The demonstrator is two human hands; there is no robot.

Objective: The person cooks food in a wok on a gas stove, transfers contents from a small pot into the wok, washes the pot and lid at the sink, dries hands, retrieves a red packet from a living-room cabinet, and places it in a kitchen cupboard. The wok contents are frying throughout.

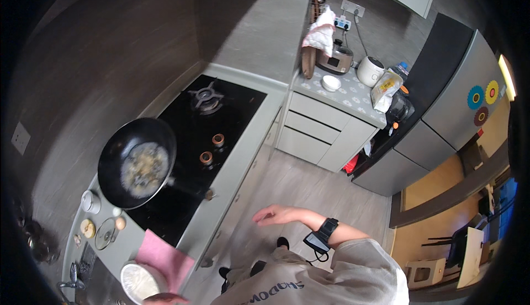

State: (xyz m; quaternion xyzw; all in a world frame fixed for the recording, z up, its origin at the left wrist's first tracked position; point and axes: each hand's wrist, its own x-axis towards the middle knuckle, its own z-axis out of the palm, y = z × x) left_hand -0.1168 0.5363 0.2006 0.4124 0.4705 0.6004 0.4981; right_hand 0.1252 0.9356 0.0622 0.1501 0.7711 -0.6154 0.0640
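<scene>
My left hand (165,299) shows only in part at the bottom edge, gripping the rim of a white bowl (141,282). The bowl is by the sink and overlaps a pink cloth (163,259) on the counter. Over the floor beside the counter, my right hand (275,215) hangs empty with its fingers loosely bent. A black strap with a small device (318,241) is on that forearm. A black wok (136,164) sits on the near burner of the black gas hob (236,102). Pale, bubbling or frothy food (145,169) covers its bottom.
Left of the hob are a white lidded jar (91,202), a glass lid (105,233), an egg (120,223) and a cut fruit or vegetable (87,228). The sink (97,280) has a faucet (70,282). A rice cooker (370,71) and small bowl (331,83) stand on the far counter, beside a refrigerator (447,110).
</scene>
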